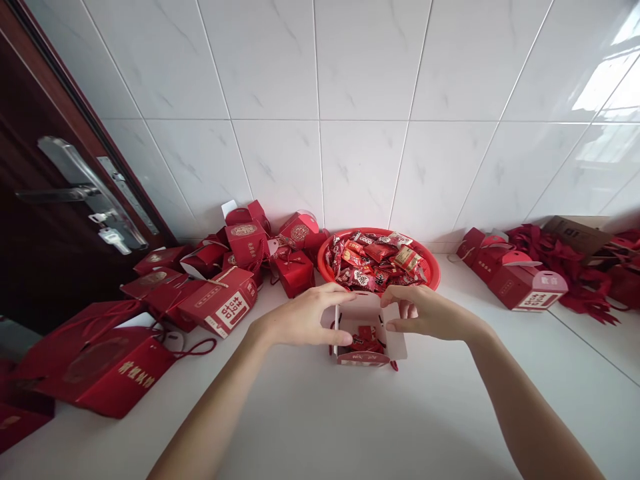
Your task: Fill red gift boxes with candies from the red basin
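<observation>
Facing a pale tiled wall (365, 67), with a dark door (45, 253) at the far left. Working on a white counter (320, 420). Along its left side, a jumble of red gift boxes (210, 297), some tilted, some with cords. At the right, well apart, more boxed goods: red cartons (520, 280) beside heaped red ribbon (537, 253). Against the wall, in the middle, a red basket (436, 275) full of wrapped candies (380, 252). Just in front, an open box (397, 341), flaps spread; seemingly at the step of handling those flaps. At its left edge, the left hand (300, 319); at its right side, the right hand (430, 317); apart from each other, with thumbs and fingers parted around the card. Cannot tell whether pinching it. On the box floor, a few red sweets (367, 341). For a next move on the flaps, probably calls for light, even finger pressure. In the way: the basket close behind, limiting room for the rear flap, and a short red cord (395, 365) near the front right corner, perhaps easily trapped.
</observation>
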`<action>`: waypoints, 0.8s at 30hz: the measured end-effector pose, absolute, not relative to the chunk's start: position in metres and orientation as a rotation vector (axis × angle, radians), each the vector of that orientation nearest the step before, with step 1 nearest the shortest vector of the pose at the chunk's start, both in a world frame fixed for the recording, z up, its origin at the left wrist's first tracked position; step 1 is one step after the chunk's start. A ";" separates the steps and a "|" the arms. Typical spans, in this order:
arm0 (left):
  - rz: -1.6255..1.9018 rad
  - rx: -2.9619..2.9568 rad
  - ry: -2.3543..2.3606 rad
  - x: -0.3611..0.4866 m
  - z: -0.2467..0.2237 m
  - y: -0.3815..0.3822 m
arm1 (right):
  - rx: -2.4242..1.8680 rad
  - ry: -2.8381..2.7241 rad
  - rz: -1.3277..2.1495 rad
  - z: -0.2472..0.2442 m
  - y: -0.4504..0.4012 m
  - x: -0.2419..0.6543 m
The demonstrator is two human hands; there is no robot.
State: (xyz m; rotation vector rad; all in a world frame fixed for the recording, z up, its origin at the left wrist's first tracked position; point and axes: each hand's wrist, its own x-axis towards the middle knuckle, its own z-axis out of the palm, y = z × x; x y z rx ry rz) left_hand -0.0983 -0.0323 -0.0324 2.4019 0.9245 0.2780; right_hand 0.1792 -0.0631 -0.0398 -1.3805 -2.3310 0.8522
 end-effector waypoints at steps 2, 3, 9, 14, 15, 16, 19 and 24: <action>0.230 2.410 0.929 -0.100 -0.031 -0.032 | -1.368 -2.333 0.849 -0.039 -0.066 0.177; 0.212 2.414 0.934 -0.099 -0.031 -0.033 | -1.369 -2.341 0.838 -0.037 -0.068 0.175; 0.264 2.451 1.168 -0.083 -0.033 -0.049 | -1.499 -2.398 0.529 -0.032 -0.086 0.162; 0.244 2.456 1.144 -0.075 -0.031 -0.063 | -1.486 -2.410 0.492 -0.033 -0.090 0.154; 0.247 2.432 1.132 -0.075 -0.030 -0.065 | -1.487 -2.396 0.509 -0.034 -0.090 0.152; 0.253 2.405 1.132 -0.075 -0.030 -0.065 | -1.492 -2.379 0.532 -0.034 -0.089 0.151; 0.254 2.356 1.148 -0.076 -0.029 -0.065 | -1.470 -2.358 0.628 -0.036 -0.087 0.147; 0.101 2.372 1.122 -0.077 -0.030 -0.064 | -1.363 -2.479 0.694 -0.037 -0.081 0.151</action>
